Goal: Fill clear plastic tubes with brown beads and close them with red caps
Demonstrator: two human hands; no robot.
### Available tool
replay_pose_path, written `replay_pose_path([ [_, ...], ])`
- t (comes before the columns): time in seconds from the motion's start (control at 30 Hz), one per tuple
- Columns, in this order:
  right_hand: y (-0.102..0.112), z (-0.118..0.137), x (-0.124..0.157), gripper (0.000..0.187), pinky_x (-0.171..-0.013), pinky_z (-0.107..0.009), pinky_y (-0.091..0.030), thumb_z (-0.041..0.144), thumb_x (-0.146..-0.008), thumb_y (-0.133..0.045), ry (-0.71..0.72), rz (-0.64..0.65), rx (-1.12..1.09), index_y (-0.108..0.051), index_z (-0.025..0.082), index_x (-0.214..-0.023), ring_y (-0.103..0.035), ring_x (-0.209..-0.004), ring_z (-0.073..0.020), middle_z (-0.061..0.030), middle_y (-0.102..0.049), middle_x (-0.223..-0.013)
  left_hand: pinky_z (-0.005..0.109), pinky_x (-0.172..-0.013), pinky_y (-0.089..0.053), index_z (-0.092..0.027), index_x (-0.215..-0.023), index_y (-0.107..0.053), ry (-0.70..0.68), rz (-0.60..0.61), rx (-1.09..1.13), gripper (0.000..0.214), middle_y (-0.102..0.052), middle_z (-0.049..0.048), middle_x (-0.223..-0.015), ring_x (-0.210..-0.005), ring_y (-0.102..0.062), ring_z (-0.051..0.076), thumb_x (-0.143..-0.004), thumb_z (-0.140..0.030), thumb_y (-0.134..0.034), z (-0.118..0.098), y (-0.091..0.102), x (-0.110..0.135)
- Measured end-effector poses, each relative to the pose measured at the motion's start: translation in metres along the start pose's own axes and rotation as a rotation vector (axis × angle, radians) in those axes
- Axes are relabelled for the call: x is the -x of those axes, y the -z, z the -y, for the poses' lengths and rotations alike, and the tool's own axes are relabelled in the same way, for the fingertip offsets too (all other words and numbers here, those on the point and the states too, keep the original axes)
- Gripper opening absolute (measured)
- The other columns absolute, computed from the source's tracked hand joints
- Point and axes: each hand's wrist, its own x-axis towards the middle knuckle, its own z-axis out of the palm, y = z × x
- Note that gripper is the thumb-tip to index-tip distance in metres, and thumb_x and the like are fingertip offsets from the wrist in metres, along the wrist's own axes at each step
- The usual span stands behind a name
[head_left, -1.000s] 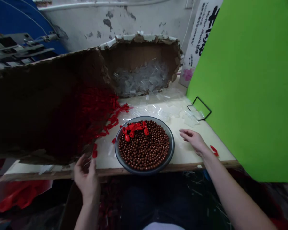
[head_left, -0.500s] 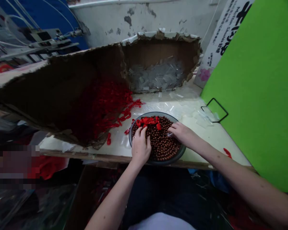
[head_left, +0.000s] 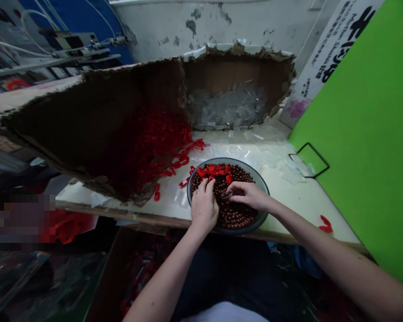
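A grey bowl (head_left: 263,184) full of shiny brown beads (head_left: 237,219) stands at the table's front edge. Several red plastic pieces (head_left: 218,170) lie on the beads at the far side. My left hand (head_left: 204,205) rests over the bowl's left part, fingers bent and thumb apart, fingertips by the red pieces. What lies under those fingers is hidden. Between thumb and fingers of my right hand (head_left: 247,195) is a small clear plastic piece (head_left: 226,194), low over the middle of the beads. Something brown shows through it, perhaps a bead.
A torn cardboard box (head_left: 182,85) behind the bowl holds a red heap on the left and clear plastic pieces (head_left: 230,107) on the right. Clear pieces are also strewn on the white table (head_left: 289,201). A green panel (head_left: 366,147) with a black wire frame (head_left: 317,172) borders the right side.
My right hand has moved left from the bowl's right side to its middle, carrying the clear piece. My left hand has barely moved over the beads. The whole view has shifted slightly.
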Motion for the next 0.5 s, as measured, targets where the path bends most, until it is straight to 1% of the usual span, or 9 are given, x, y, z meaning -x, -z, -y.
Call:
replay_pose_path([
  [0.1, 0.008, 0.006, 0.006, 0.025, -0.086, -0.037, -0.050, 0.032, -0.077, -0.067, -0.099, -0.079, -0.407, -0.060, 0.016, -0.096, -0.067, -0.091, -0.0193, -0.0055, -0.070, -0.097, 0.042, -0.108, -0.036, -0.020, -0.127, -0.054, -0.008, -0.075, 0.163, 0.046, -0.052, 0.0110, -0.136, -0.126, -0.048, 0.023, -0.086, -0.007, -0.038, 0.003, 0.001, 0.000],
  [0.13, 0.009, 0.010, 0.008, 0.027, -0.087, -0.039, -0.050, 0.032, -0.074, -0.070, -0.126, -0.107, -0.506, -0.060, 0.016, -0.094, -0.067, -0.091, -0.0197, -0.0057, -0.071, -0.097, 0.040, -0.109, -0.036, -0.019, -0.124, -0.056, -0.022, -0.097, 0.221, 0.043, -0.054, 0.0103, -0.132, -0.125, -0.049, 0.022, -0.086, -0.008, -0.038, 0.003, 0.002, 0.000],
  [0.2, 0.011, 0.019, 0.012, 0.029, -0.089, -0.040, -0.049, 0.032, -0.072, -0.074, -0.139, -0.146, -0.599, -0.061, 0.017, -0.093, -0.068, -0.090, -0.0195, -0.0053, -0.071, -0.097, 0.039, -0.109, -0.036, -0.019, -0.120, -0.058, -0.063, -0.117, 0.333, 0.038, -0.058, 0.0092, -0.127, -0.123, -0.050, 0.020, -0.086, -0.010, -0.043, 0.001, 0.004, 0.000],
  [0.23, 0.012, 0.023, 0.015, 0.029, -0.090, -0.040, -0.049, 0.031, -0.071, -0.075, -0.130, -0.168, -0.624, -0.061, 0.017, -0.093, -0.068, -0.090, -0.0192, -0.0048, -0.071, -0.097, 0.039, -0.109, -0.037, -0.019, -0.119, -0.059, -0.082, -0.105, 0.389, 0.036, -0.060, 0.0088, -0.125, -0.122, -0.051, 0.020, -0.086, -0.011, -0.046, -0.001, 0.005, -0.001],
  [0.3, 0.013, 0.031, 0.018, 0.028, -0.091, -0.039, -0.049, 0.031, -0.071, -0.076, -0.102, -0.221, -0.649, -0.062, 0.019, -0.093, -0.067, -0.090, -0.0183, -0.0033, -0.071, -0.096, 0.039, -0.107, -0.039, -0.020, -0.119, -0.058, -0.098, -0.033, 0.522, 0.036, -0.061, 0.0087, -0.125, -0.119, -0.054, 0.021, -0.084, -0.013, -0.051, -0.006, 0.006, -0.001],
  [0.4, 0.014, 0.040, 0.021, 0.027, -0.088, -0.036, -0.050, 0.031, -0.072, -0.075, -0.070, -0.289, -0.641, -0.063, 0.020, -0.094, -0.067, -0.089, -0.0173, -0.0018, -0.070, -0.095, 0.037, -0.102, -0.044, -0.019, -0.123, -0.055, -0.084, 0.134, 0.777, 0.039, -0.062, 0.0100, -0.124, -0.114, -0.059, 0.021, -0.084, -0.016, -0.055, -0.017, 0.003, -0.001],
  [0.43, 0.014, 0.042, 0.021, 0.027, -0.087, -0.035, -0.050, 0.032, -0.073, -0.075, -0.065, -0.303, -0.632, -0.063, 0.021, -0.094, -0.066, -0.088, -0.0172, -0.0015, -0.070, -0.095, 0.037, -0.101, -0.045, -0.018, -0.123, -0.055, -0.073, 0.171, 0.849, 0.039, -0.063, 0.0105, -0.123, -0.113, -0.060, 0.022, -0.084, -0.017, -0.056, -0.021, 0.002, -0.002],
  [0.5, 0.016, 0.045, 0.021, 0.028, -0.087, -0.035, -0.050, 0.032, -0.073, -0.075, -0.056, -0.332, -0.608, -0.062, 0.021, -0.095, -0.066, -0.088, -0.0173, -0.0012, -0.070, -0.095, 0.036, -0.100, -0.045, -0.016, -0.119, -0.058, -0.049, 0.200, 0.944, 0.036, -0.065, 0.0113, -0.120, -0.111, -0.061, 0.022, -0.083, -0.019, -0.059, -0.028, 0.001, -0.003],
])
